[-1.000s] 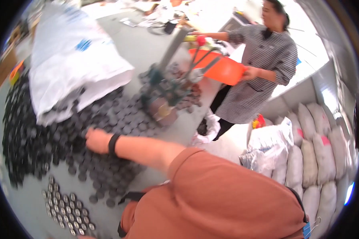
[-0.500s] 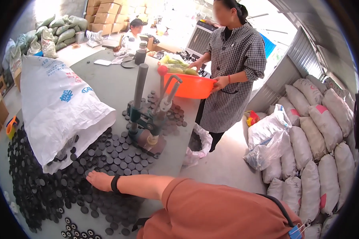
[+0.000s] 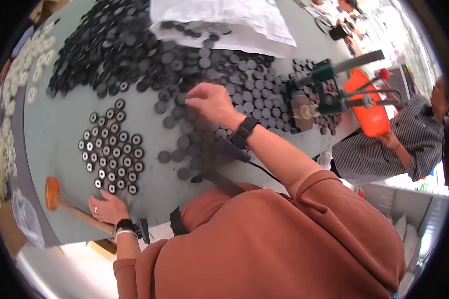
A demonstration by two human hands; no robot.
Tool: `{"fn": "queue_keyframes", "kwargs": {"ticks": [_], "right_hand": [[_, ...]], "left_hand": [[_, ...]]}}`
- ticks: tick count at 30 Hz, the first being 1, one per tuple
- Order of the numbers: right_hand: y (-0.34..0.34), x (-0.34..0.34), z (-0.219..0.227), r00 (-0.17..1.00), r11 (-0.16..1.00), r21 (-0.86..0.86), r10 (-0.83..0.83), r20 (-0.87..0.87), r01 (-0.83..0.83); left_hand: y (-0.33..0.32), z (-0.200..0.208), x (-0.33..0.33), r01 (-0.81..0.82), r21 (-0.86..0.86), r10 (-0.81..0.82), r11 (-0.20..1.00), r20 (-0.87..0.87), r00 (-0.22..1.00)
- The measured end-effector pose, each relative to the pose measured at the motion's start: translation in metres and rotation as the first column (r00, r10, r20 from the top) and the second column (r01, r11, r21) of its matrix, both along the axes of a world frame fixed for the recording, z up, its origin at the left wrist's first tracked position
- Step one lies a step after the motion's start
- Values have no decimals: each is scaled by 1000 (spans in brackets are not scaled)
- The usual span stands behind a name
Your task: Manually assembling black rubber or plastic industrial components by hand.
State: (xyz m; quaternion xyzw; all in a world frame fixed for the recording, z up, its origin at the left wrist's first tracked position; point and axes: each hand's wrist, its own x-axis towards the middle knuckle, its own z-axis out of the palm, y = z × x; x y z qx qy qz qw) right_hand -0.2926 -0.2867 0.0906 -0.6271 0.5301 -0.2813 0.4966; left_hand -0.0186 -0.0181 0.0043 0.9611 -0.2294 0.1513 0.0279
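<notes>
My right hand (image 3: 212,102) is over the loose dark round caps (image 3: 248,96) in the middle of the table. Its thumb and fingers are pinched together at the edge of a cap; what they hold, if anything, is hidden. My left hand (image 3: 109,207) rests on the tabletop near the front edge, fingers loosely apart and nothing seen in them. Just beyond it lies a cluster of black round pieces with pale rings and centre holes (image 3: 115,150). A mallet (image 3: 52,193) with an orange head lies left of that hand, its wooden handle reaching toward my left wrist.
Behind the caps, a white woven sack (image 3: 224,25) lies with its mouth toward me. A green hand press (image 3: 329,89) stands on the right. Beyond it a person (image 3: 389,144) in a checked smock holds an orange basin (image 3: 366,112). Pale pieces (image 3: 22,74) line the left edge.
The view has swung down and left, bringing my left hand, the mallet and more ringed pieces into sight. My right hand, earlier lower over the cap pile near the sack, now pinches.
</notes>
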Motion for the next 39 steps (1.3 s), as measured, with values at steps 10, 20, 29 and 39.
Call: {"fn": "queue_keyframes", "kwargs": {"ticks": [10, 20, 29, 39], "right_hand": [[18, 91, -21, 899, 775, 455, 389, 204, -438], [30, 132, -34, 860, 758, 442, 505, 69, -481], [13, 141, -25, 673, 652, 452, 726, -142, -608], [15, 128, -74, 634, 604, -192, 727, -265, -773]], "left_hand": [[5, 10, -4, -111, -19, 106, 994, -171, 979], [-1, 12, -5, -125, -41, 114, 991, -209, 971], [2, 8, -4, -113, -32, 104, 993, -190, 976], [3, 4, -1, -90, 35, 93, 995, -116, 989]]}}
